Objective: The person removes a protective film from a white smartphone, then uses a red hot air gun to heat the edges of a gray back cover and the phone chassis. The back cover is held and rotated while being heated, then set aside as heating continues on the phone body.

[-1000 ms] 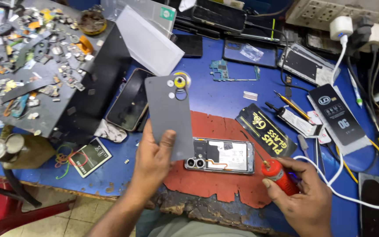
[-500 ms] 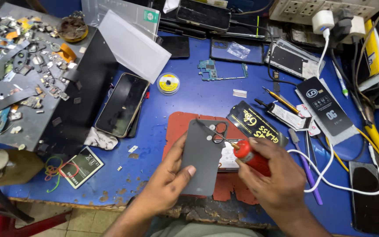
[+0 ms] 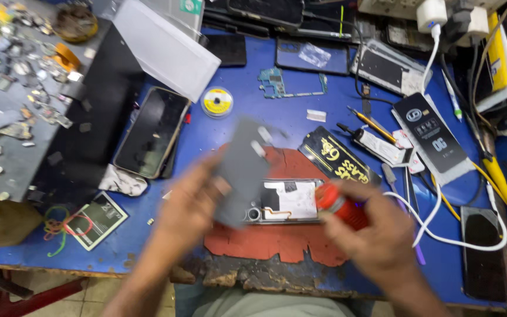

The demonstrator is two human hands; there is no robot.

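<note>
Centrally, lower half of frame: left hand (image 3: pixel 192 202) grips a grey phone back cover (image 3: pixel 243 170), blurred, held above the red work mat (image 3: pixel 277 243). Cover's long axis runs steeply, top end tilted toward upper right of frame; its camera cut-outs sit at that upper end. Right hand (image 3: pixel 377 235) is closed around a red-handled screwdriver (image 3: pixel 341 205), handle end pointing toward upper left of frame.

An opened phone (image 3: pixel 286 201) lies flat on the mat between the two hands, long axis left to right, camera lenses at its left end, partly hidden by the cover.

Edges: mat's near edge is ragged and lies just beside the chipped front edge of the blue desk (image 3: pixel 247 117). Open blue surface shows above the mat, around a solder wire spool (image 3: pixel 217 101) and a bare circuit board (image 3: pixel 283 82). Right of the hands the room is crowded: a black packet with gold print (image 3: pixel 338 158) and a white cable (image 3: pixel 441 229).

Left of frame: a dark phone (image 3: pixel 151 132), face up, long axis near vertical. Upper left: a grey tray (image 3: pixel 7 152) holds scattered small parts, too small to identify.
</note>
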